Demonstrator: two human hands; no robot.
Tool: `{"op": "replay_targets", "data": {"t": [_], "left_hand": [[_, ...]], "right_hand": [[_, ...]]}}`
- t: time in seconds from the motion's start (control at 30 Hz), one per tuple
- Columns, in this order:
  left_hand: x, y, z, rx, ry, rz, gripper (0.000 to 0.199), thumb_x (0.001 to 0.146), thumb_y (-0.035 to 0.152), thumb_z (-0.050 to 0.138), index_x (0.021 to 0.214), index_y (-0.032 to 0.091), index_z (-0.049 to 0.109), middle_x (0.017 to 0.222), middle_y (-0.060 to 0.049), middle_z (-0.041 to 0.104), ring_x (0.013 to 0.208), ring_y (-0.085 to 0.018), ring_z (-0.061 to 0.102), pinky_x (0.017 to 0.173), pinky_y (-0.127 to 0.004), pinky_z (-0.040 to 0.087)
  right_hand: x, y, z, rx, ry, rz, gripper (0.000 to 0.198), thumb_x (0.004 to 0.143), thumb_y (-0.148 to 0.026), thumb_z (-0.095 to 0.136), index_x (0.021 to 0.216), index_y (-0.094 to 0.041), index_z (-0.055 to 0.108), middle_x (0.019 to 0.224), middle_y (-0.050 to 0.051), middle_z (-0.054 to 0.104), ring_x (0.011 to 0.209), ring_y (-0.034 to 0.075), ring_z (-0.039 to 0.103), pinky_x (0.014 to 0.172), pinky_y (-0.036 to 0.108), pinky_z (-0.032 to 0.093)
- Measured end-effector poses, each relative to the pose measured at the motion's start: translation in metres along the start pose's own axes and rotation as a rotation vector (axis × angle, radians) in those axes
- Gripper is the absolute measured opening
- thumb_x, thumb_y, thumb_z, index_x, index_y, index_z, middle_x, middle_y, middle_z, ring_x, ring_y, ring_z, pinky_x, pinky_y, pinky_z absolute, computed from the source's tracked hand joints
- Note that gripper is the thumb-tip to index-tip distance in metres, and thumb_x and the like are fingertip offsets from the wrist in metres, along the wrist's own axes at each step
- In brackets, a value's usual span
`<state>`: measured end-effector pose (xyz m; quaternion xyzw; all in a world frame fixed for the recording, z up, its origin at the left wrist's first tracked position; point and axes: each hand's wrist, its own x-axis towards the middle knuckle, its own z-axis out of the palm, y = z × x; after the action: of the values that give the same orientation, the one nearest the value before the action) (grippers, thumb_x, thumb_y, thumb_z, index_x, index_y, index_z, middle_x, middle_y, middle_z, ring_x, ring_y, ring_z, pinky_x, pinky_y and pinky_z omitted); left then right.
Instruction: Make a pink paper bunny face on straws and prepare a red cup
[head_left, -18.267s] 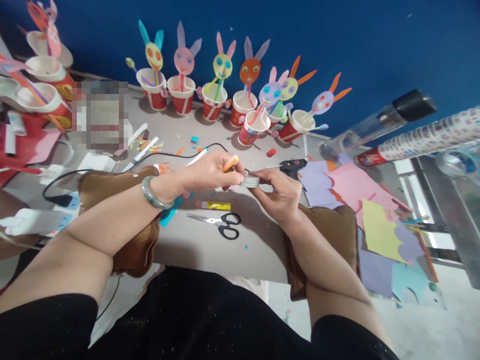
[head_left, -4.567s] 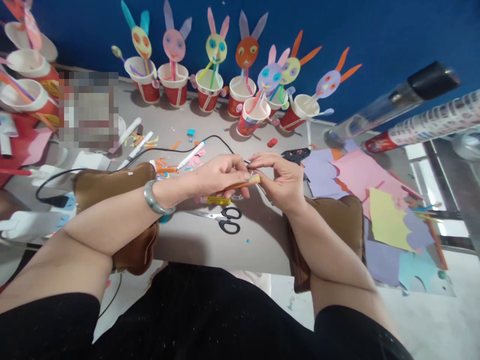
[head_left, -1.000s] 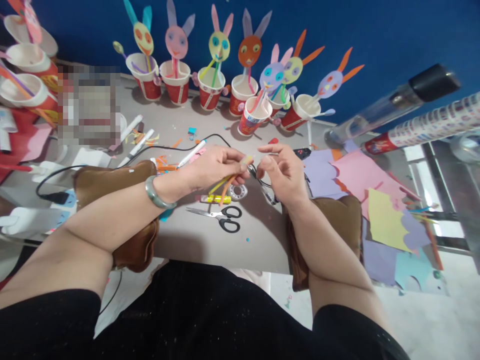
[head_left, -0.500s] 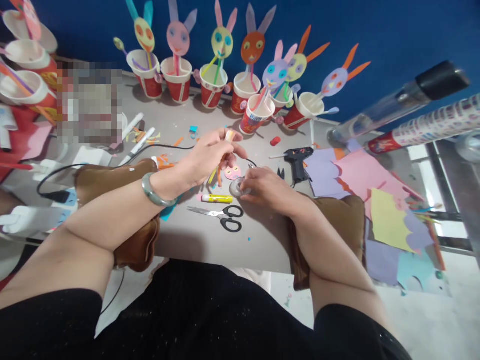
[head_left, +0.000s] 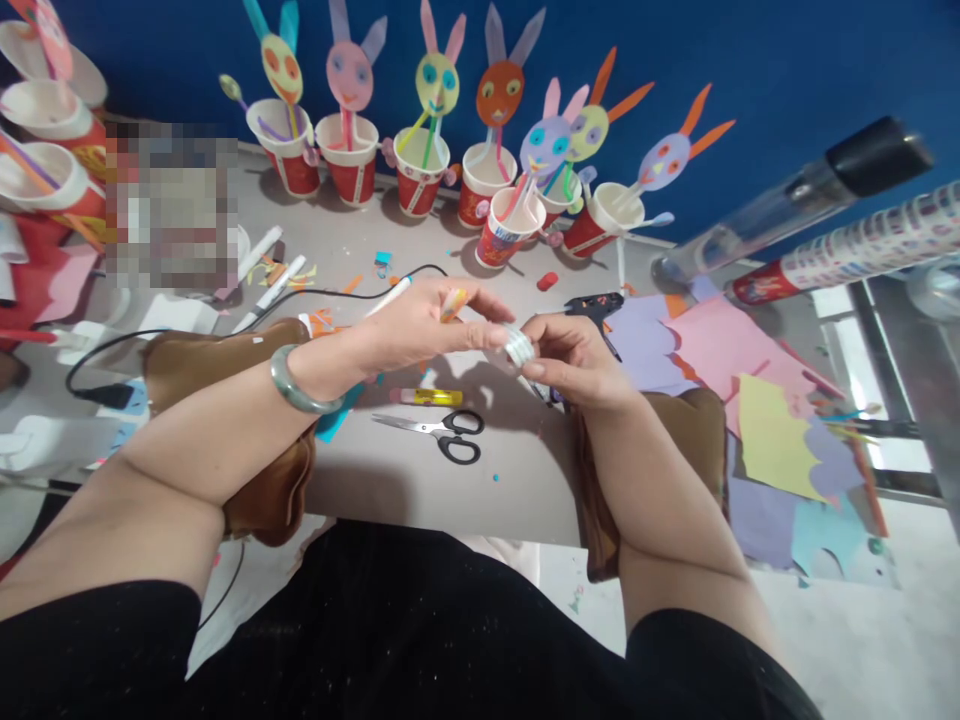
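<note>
My left hand (head_left: 442,318) has a small yellow-and-orange piece (head_left: 453,305) tucked at its fingers, and its thumb and fingertips reach a small whitish, translucent tape roll (head_left: 518,347). From the other side, my right hand (head_left: 576,362) pinches the same roll, so it hangs between both hands above the table. Below them lie a yellow glue stick (head_left: 429,397) and black-handled scissors (head_left: 450,437), their blades pointing left. Behind my right hand, a black glue gun (head_left: 594,304) is partly hidden.
Paper cups (head_left: 349,165) with rabbit faces on straws line the back. Coloured paper sheets (head_left: 780,435) are on the right, beside a clear tube (head_left: 757,220). White markers (head_left: 270,293), a black cable (head_left: 315,292) and paper scraps lie left. Brown cushions (head_left: 270,490) flank the front edge.
My right hand has lifted the tape roll off the table, and my left hand has moved right to meet it. The pink paper face is no longer visible.
</note>
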<state>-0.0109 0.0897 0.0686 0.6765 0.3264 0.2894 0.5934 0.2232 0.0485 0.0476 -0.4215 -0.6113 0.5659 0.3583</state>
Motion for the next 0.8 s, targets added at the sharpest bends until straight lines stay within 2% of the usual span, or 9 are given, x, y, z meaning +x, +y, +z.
{"op": "replay_targets", "data": {"t": [0.2, 0.3, 0.47, 0.63, 0.8], "left_hand": [[-0.001, 0.004, 0.003, 0.007, -0.087, -0.015, 0.037, 0.080, 0.052, 0.084, 0.089, 0.018, 0.071, 0.076, -0.001, 0.068, 0.065, -0.010, 0.058, 0.056, -0.022, 0.045], [-0.001, 0.001, 0.003, -0.025, -0.096, -0.003, 0.037, 0.079, 0.051, 0.085, 0.089, 0.018, 0.070, 0.070, 0.001, 0.063, 0.059, -0.008, 0.052, 0.052, -0.023, 0.040], [0.000, -0.006, -0.001, -0.081, -0.103, -0.020, 0.034, 0.076, 0.041, 0.086, 0.094, 0.019, 0.067, 0.058, 0.007, 0.053, 0.049, -0.007, 0.046, 0.047, -0.023, 0.034], [0.000, -0.002, -0.003, -0.113, -0.152, -0.037, 0.025, 0.074, 0.026, 0.080, 0.093, 0.018, 0.066, 0.066, 0.004, 0.060, 0.059, -0.008, 0.054, 0.053, -0.021, 0.040], [0.000, 0.000, 0.001, -0.161, -0.155, -0.058, 0.028, 0.071, 0.030, 0.081, 0.087, 0.017, 0.061, 0.075, 0.003, 0.062, 0.065, -0.008, 0.054, 0.056, -0.021, 0.042]], "right_hand": [[0.000, -0.001, 0.003, 0.035, -0.037, -0.057, 0.045, 0.073, -0.062, 0.085, 0.076, -0.021, 0.068, 0.054, -0.006, 0.052, 0.048, 0.009, 0.040, 0.051, 0.026, 0.030], [0.001, -0.001, 0.005, -0.024, -0.023, -0.069, 0.045, 0.068, -0.058, 0.090, 0.076, -0.021, 0.066, 0.055, -0.006, 0.053, 0.049, 0.009, 0.041, 0.050, 0.025, 0.031], [0.005, 0.002, 0.010, -0.143, 0.134, -0.166, 0.035, 0.070, -0.045, 0.092, 0.076, -0.020, 0.067, 0.058, -0.006, 0.054, 0.054, 0.009, 0.043, 0.055, 0.025, 0.035], [0.006, 0.008, 0.013, -0.164, 0.228, -0.241, 0.022, 0.071, -0.033, 0.088, 0.080, -0.021, 0.071, 0.064, -0.004, 0.060, 0.056, 0.009, 0.046, 0.058, 0.025, 0.040], [0.005, 0.010, 0.016, -0.228, 0.267, -0.293, 0.011, 0.074, -0.026, 0.081, 0.081, -0.022, 0.072, 0.064, -0.004, 0.060, 0.058, 0.010, 0.050, 0.061, 0.026, 0.042]]}}
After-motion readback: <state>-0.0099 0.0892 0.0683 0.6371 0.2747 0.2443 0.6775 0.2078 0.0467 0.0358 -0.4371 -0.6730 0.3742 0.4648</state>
